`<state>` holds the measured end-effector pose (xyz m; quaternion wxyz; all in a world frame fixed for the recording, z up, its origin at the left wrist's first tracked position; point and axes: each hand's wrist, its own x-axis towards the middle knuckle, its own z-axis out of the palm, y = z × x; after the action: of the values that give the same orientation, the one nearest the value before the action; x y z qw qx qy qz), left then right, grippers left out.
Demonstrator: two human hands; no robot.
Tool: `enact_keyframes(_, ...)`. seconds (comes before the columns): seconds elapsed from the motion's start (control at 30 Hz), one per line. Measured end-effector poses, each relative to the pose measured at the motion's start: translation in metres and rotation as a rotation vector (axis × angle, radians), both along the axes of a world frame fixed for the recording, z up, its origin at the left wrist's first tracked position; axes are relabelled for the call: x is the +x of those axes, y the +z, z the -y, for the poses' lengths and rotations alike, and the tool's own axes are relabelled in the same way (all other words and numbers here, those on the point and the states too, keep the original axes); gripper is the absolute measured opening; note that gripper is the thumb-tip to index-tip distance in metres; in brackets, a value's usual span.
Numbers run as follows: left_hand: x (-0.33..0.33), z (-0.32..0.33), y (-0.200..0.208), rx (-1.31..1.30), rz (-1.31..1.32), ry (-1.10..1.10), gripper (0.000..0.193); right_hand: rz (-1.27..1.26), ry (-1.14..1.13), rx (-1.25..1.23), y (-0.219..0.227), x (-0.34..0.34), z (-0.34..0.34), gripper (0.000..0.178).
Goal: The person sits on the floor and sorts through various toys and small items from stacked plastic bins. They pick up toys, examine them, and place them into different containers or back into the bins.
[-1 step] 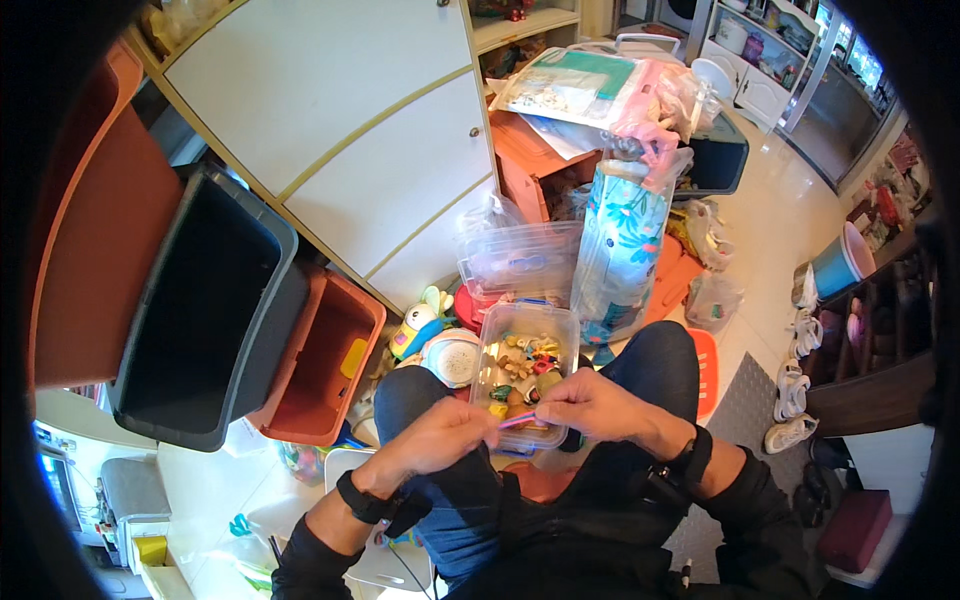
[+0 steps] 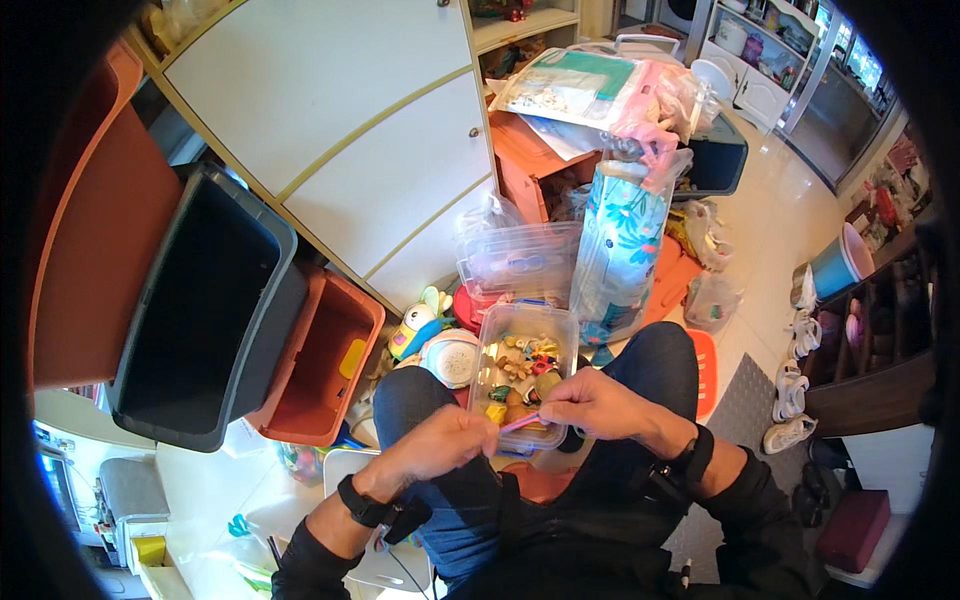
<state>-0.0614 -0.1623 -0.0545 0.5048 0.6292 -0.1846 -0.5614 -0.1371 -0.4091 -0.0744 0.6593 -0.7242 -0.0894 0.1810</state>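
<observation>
While I sit with knees raised, the clear plastic tub (image 2: 523,372) rests between my thighs, which keeps it level and within reach of both hands. My left hand (image 2: 440,445) is closed, fingers pinched on 1 end of a thin pink stick (image 2: 520,423); my right hand (image 2: 592,403) is closed on the other end, so the stick spans the near rim of the tub. Held at both ends like this, it stays steady over the contents.

Tub: rectangular, rounded corners, see-through walls, smooth and rigid. Inside: small mixed toys (image 2: 520,365), hard-looking, yellow, brown and green; exact kinds too small to tell.

Just left of the tub: a round pale lidded toy (image 2: 452,357) and a yellow and green plush figure (image 2: 418,325), soft-looking. Behind the tub: a second clear lidded box (image 2: 520,260), and to its right a tall wrapped roll with a blue floral print (image 2: 620,250), glossy film. Further left of the tub: an orange bin (image 2: 322,360) and a dark grey bin (image 2: 200,310), both open-topped, matte plastic, leaning against white cabinet doors (image 2: 350,150).
</observation>
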Motion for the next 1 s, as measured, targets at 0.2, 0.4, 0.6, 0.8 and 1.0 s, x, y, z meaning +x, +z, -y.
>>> enact_keyframes(0.2, -0.029, 0.006, -0.009, -0.552, -0.388, 0.449, 0.031, 0.109, -0.044, -0.079, -0.014, 0.000, -0.011, 0.019)
enact_keyframes(0.4, -0.020, 0.041, -0.022, -0.224, 0.229, 0.600, 0.028, 0.526, 0.091, -0.632, 0.008, 0.001, -0.038, 0.018)
enact_keyframes(0.6, -0.016, 0.028, -0.026, -0.377, -0.144, 0.350, 0.018, 0.585, -0.031, -0.351, 0.021, 0.023, -0.010, 0.014)
enact_keyframes(0.8, -0.007, 0.029, -0.020, -0.510, -0.472, 0.276, 0.017, 0.481, -0.086, -0.197, 0.016, 0.019, -0.017, 0.016)
enact_keyframes(1.0, -0.006, 0.034, -0.014, -0.435, -0.377, 0.284, 0.020, 0.377, -0.067, -0.281, 0.015, 0.017, -0.014, 0.015)
